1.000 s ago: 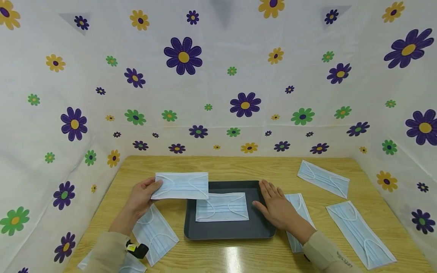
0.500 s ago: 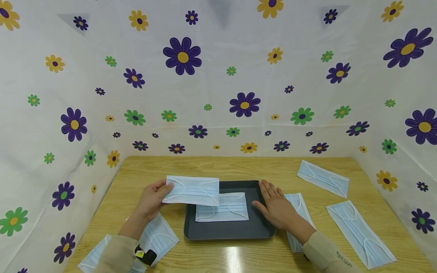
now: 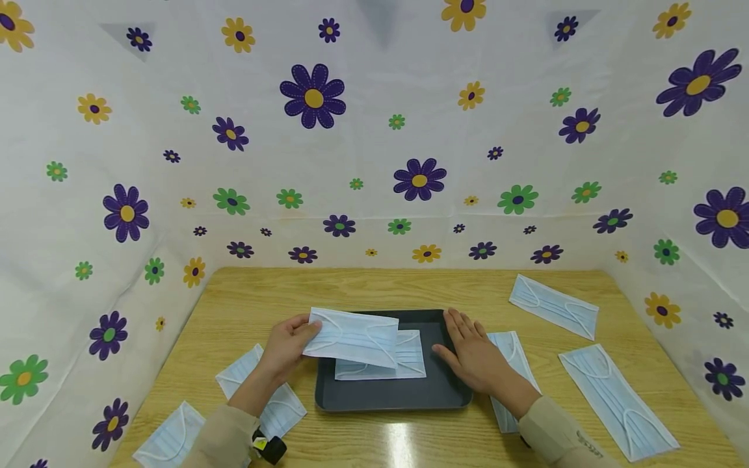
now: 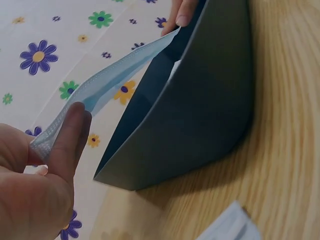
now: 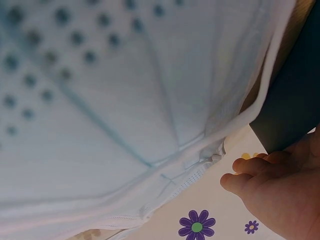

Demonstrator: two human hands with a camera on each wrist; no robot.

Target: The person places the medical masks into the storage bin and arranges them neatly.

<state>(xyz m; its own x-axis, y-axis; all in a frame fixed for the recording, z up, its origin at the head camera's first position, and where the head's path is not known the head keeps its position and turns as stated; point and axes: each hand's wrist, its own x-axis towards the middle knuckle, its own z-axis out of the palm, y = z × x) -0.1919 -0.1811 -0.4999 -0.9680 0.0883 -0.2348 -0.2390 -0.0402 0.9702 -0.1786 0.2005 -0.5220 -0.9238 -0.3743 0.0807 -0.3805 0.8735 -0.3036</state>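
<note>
My left hand (image 3: pixel 285 350) pinches the left end of a light blue face mask (image 3: pixel 354 338), thumb on top. The held mask hangs over the left part of a dark grey tray (image 3: pixel 398 396), above a second face mask (image 3: pixel 412 354) lying flat inside, and covers much of it. In the left wrist view, the fingers of the left hand (image 4: pixel 45 185) bend the mask slightly beside the tray wall (image 4: pixel 200 110). My right hand (image 3: pixel 480 357) lies with straight fingers against the tray's right rim. Under the right forearm is another face mask (image 3: pixel 506 403), partly hidden.
Two face masks lie on the wooden table (image 3: pixel 363 286) at right: one farther back (image 3: pixel 554 307), one nearer (image 3: pixel 619 402). At left are a mask (image 3: pixel 283 409) partly behind the left forearm and another mask (image 3: pixel 170 435) near the front. A flowered cloth (image 3: pixel 363 143) walls the table.
My left hand has moved right and toward me, bringing the pinched mask from the tray's left edge to over the mask inside. The right hand and tray stay where they were.
</note>
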